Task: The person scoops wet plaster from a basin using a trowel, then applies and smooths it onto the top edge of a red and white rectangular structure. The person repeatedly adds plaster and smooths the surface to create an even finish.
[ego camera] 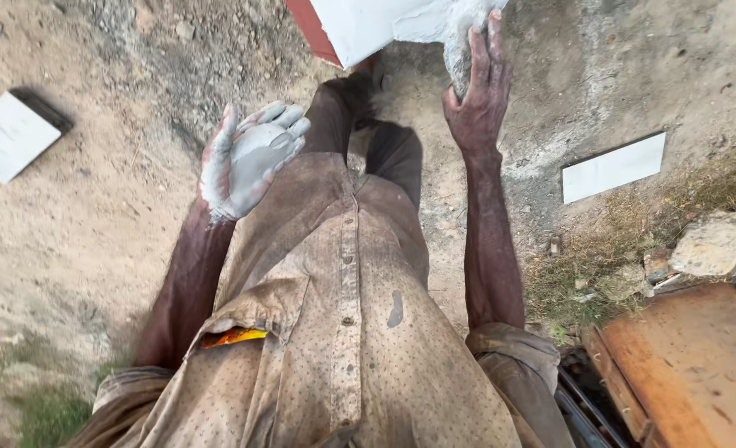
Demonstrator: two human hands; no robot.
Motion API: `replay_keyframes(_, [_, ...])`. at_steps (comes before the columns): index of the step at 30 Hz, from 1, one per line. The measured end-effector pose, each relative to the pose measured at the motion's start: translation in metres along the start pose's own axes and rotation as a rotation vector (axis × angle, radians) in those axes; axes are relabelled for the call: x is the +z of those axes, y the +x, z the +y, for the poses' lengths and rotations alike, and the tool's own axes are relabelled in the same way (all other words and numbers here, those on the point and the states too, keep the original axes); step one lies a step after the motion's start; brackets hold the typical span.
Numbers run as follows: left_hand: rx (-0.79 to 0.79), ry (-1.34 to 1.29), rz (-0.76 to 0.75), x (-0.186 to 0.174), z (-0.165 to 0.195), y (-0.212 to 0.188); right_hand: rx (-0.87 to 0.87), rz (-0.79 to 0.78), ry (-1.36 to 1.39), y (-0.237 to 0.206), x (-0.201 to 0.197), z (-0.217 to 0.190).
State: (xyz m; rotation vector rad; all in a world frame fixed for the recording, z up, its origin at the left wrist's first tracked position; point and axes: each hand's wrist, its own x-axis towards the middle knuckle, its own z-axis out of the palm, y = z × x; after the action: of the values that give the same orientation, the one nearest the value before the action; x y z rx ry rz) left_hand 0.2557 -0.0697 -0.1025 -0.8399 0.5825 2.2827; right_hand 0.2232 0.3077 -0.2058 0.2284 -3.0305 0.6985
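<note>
Overhead, a person's left hand (247, 158) is held open at waist height, palm up and fingers loosely cupped, coated in pale grey paste with a smear lying in the palm and nothing gripped. The right hand (477, 91) reaches forward with fingers spread flat, pressed against a lump of the same grey paste (465, 37) at the lower edge of a white block (368, 25) near the top of the frame; it closes around nothing. The block shows a red side (308, 26) on its left. Between the two arms hangs a dusty, spotted brown shirt (343, 332), buttoned down the front, with something orange and yellow (233, 336) poking from its chest pocket. Dark trousers (384, 141) run down towards the block. Bare sandy ground (94, 207) lies all around. A white tile (7, 134) rests on the dirt well to the left, and another white tile (614, 167) lies to the right. Further right sit a pale stone (714, 243) amid dry grass and, at the lower corner, a worn orange-brown board (691, 365).
</note>
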Motion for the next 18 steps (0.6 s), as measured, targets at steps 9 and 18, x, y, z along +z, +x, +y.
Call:
replay_keyframes(9, [-0.005, -0.044, 0.022, 0.017, -0.026, 0.005, -0.011, -0.256, 0.029, -0.019, -0.003, 0.012])
replay_keyframes(18, [0.060, -0.171, -0.028, 0.021, -0.063, 0.022, 0.012, -0.380, -0.045, 0.021, -0.026, 0.059])
